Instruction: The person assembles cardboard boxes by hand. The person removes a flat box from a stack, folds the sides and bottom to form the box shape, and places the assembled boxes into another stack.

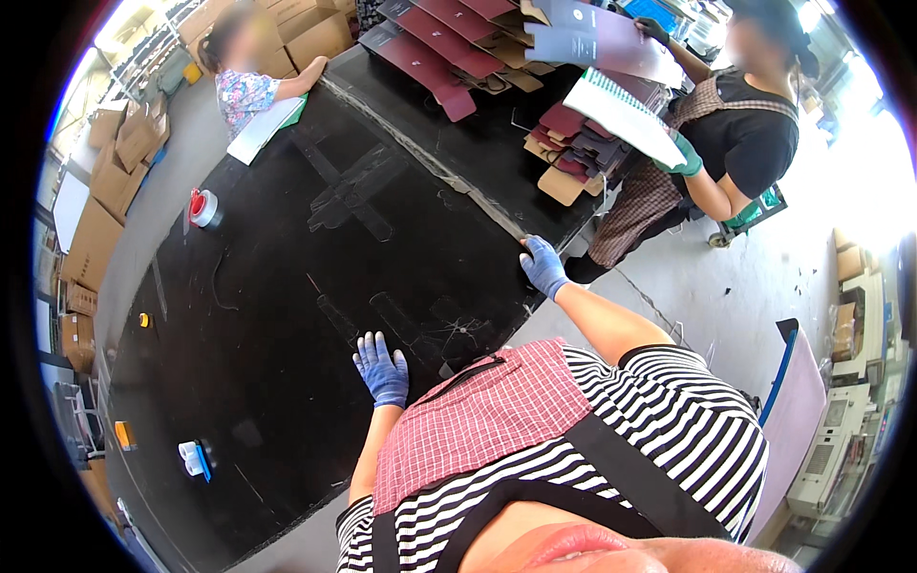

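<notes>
Black and scuffed, a large tabletop (315, 277) fills the frame, and both of the person's blue-gloved hands meet it. The left hand (382, 368) lies flat on the near part of the surface, fingers spread and holding nothing. The right hand (544, 267) rests with its fingers curled over the tabletop's right edge, beside a pale seam (430, 158) running across the surface; it grasps the edge only. Well apart on the far left sits a roll of tape (202, 207); near the lower left corner lies a small white and blue object (194, 458). Across the seam, dark red folded card pieces (439, 43) are fanned out. A co-worker in green gloves (683, 158) holds a large pale sheet (626, 115) at the far right; another person leans over a white sheet (263, 129) at the far end.
</notes>
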### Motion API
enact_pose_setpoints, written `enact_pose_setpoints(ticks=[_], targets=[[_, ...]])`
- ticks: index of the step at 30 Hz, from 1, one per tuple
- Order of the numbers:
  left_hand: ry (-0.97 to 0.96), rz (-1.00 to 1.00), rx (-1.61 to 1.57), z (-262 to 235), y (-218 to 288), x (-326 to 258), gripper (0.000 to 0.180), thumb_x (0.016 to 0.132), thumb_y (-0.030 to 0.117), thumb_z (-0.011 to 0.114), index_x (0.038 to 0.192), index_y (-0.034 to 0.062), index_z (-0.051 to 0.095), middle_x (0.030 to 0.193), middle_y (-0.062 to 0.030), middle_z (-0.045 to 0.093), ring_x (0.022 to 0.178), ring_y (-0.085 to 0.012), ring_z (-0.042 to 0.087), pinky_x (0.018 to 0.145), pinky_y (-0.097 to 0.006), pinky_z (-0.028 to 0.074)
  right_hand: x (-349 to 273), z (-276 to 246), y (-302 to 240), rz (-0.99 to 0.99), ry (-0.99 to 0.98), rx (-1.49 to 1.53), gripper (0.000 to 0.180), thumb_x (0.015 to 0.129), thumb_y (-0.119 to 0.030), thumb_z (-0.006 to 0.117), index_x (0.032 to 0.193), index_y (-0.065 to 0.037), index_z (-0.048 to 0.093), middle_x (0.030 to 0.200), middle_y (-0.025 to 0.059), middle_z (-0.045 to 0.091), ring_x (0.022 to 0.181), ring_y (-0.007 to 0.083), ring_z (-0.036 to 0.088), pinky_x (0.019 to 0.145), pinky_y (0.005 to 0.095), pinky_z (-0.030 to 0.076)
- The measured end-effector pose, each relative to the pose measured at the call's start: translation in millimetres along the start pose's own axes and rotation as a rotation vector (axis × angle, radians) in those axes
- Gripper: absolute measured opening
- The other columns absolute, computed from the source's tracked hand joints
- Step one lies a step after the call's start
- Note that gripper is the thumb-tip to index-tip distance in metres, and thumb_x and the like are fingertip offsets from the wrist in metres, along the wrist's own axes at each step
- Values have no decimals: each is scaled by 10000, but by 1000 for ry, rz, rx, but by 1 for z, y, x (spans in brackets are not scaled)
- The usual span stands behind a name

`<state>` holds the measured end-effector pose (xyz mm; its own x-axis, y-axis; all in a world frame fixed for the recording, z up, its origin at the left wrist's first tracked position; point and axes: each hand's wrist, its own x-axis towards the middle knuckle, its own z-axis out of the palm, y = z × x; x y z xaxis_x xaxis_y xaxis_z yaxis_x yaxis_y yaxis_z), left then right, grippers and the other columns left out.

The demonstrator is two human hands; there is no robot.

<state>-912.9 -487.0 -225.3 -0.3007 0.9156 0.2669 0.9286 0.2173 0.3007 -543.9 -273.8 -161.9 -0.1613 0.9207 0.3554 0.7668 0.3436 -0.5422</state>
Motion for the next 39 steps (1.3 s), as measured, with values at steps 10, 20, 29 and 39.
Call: enact_pose_setpoints(ticks=[10,20,29,39], targets=[[-49,-18,82,-12,-3,3,653,890,327,600,1480,126,405,1570,-120,352,1487,-323,259,1208,-529,171,67,-56,-7,189,-109,472,249,939,-143,604,1151,-23,655,976,145,712,918,234,677,857,331,516],[-79,-4,112,-23,4,-1,660,891,337,589,1483,123,392,1558,-146,353,1479,-341,269,1211,-534,164,135,-54,-31,511,-105,1371,599,920,-307,703,1429,-128,442,1162,21,641,1068,184,607,917,370,492],[-64,5,74,-38,17,10,663,865,325,605,1461,115,402,1532,-158,367,1471,-344,270,1205,-542,168,287,-107,-36,541,276,2039,899,890,-674,556,1592,-320,120,1652,110,164,1504,334,204,1149,637,242],[-95,-16,54,-53,14,12,682,850,328,632,1461,126,406,1532,-148,364,1465,-355,274,1202,-542,181,312,-58,-80,554,203,2132,331,934,-170,674,1251,-176,580,1257,61,642,1181,288,599,920,525,550]])
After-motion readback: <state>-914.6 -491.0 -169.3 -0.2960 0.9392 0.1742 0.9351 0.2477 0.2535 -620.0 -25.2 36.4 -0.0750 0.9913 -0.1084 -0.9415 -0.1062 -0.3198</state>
